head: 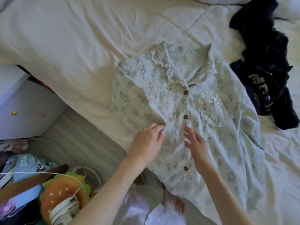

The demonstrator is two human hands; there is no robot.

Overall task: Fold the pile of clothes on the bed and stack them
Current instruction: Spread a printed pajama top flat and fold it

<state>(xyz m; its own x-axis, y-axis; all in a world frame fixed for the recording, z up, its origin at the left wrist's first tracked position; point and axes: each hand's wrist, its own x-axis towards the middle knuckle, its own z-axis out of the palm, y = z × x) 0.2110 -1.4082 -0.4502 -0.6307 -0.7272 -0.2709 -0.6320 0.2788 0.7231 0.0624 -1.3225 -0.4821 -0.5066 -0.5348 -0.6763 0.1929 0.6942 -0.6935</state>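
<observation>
A pale green printed shirt (pixel 194 101) with brown buttons and a frilled collar lies face up on the white bed (pixel 73 43). Its left sleeve is folded inward over the front. My left hand (pixel 146 142) pinches the edge of that folded sleeve near the shirt's middle. With straight fingers, my right hand (pixel 194 143) lies flat on the button line just below the second button. A crumpled dark navy garment (pixel 266 65) with pale lettering lies to the right of the shirt.
A white nightstand (pixel 21 101) with gold knobs stands left of the bed. On the floor at lower left lie a burger-shaped plush (pixel 61 192), a white cord and other clutter. The bed's edge runs diagonally under my left arm.
</observation>
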